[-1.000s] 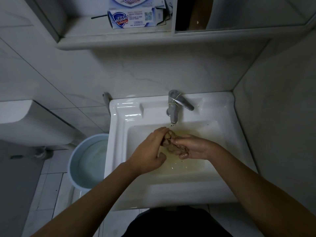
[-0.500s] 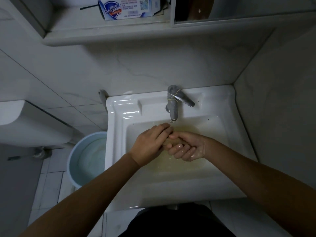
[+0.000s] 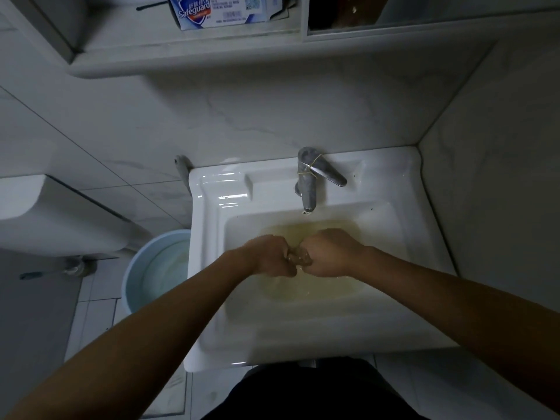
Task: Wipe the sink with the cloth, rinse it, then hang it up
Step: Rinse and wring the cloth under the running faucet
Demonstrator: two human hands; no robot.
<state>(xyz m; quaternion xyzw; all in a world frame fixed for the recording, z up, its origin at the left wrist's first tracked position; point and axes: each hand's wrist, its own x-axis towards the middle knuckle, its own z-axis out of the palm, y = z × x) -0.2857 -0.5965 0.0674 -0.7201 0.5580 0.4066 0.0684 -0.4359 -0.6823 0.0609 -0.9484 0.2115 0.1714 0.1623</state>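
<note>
A small brown cloth (image 3: 300, 257) is bunched between my two fists over the basin of the white sink (image 3: 212, 225). My left hand (image 3: 268, 254) grips its left end and my right hand (image 3: 330, 253) grips its right end, knuckles up. Only a short twisted piece of cloth shows between them. Yellowish water lies in the basin under the hands. The metal faucet (image 3: 307, 183) stands behind them, its spout just beyond my hands.
A blue bucket (image 3: 133, 274) holding water stands on the floor left of the sink. A toilet tank (image 3: 45, 213) is further left. A soap box (image 3: 212, 10) sits on the shelf above. A tiled wall closes in on the right.
My hands have gone from overlapping fingers around the cloth to two separate fists side by side, with the cloth twisted between them, slightly nearer to me in the basin.
</note>
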